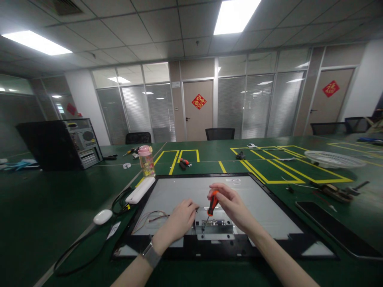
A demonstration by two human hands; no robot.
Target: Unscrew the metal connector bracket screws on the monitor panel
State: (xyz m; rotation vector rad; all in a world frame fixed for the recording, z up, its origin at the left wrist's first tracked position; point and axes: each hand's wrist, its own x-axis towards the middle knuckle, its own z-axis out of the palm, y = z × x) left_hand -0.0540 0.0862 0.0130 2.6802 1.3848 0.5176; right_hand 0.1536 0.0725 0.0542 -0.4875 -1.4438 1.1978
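Note:
A monitor panel (257,207) with a black frame lies flat on the green table, its grey back facing up. A metal bracket (217,230) with a row of ports sits near its lower middle. My right hand (231,201) is closed around the handle of a red-and-black screwdriver (213,204). The screwdriver slants down, its tip at the bracket's left part. At the bracket's upper left corner, my left hand (182,217) has its fingers bent and pressed together on the edge; the fingertips are partly hidden. Thin wires (152,217) lie on the panel left of that hand.
A white adapter (140,190), black cable (80,261) and pink-lidded bottle (146,161) stand or lie left of the panel. An open computer case (60,143) is at far left. A dark flat panel (335,227) lies right. Beyond are a red-handled tool (184,161) and white round frame (332,158).

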